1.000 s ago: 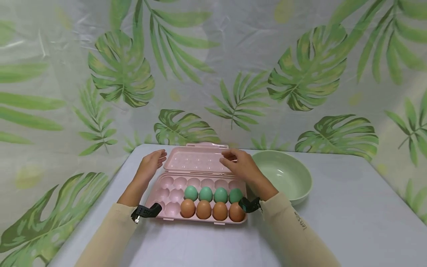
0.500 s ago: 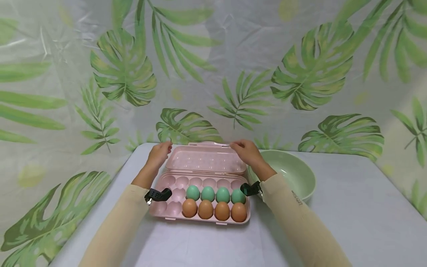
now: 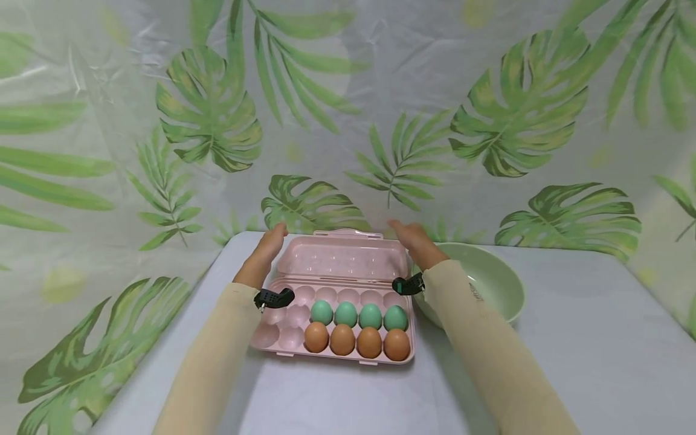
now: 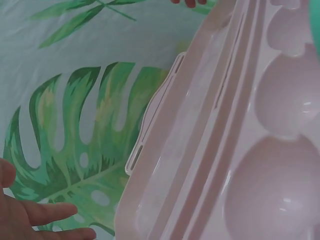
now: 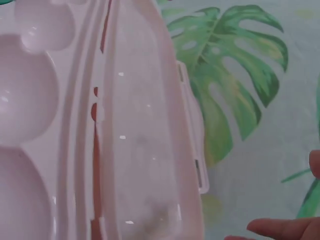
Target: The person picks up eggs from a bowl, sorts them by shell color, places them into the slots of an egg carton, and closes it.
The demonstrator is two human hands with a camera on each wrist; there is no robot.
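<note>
A pink plastic egg carton (image 3: 293,317) lies with its lid (image 3: 342,257) folded back toward the wall. Its front row holds several brown eggs (image 3: 342,339) and the row behind holds several green eggs (image 3: 345,314); the left and back cups hold none. My left hand (image 3: 270,244) is beside the lid's left edge, fingers extended, holding nothing. On the other side, my right hand (image 3: 415,240) is at the lid's right edge, also with straight fingers and nothing held. In both wrist views the fingertips (image 4: 55,212) show apart from the lid.
A light green bowl (image 3: 495,287) stands right of the carton, partly behind my right forearm. The white-covered table (image 3: 587,320) ends at a leaf-patterned curtain (image 3: 402,90) at the back. A dark strap device (image 3: 274,298) sits on each wrist.
Both hands have moved forward, away from me, along the lid's sides. The right hand has gone from over the lid to its right edge, and its fingers have straightened. The eggs stay in their cups.
</note>
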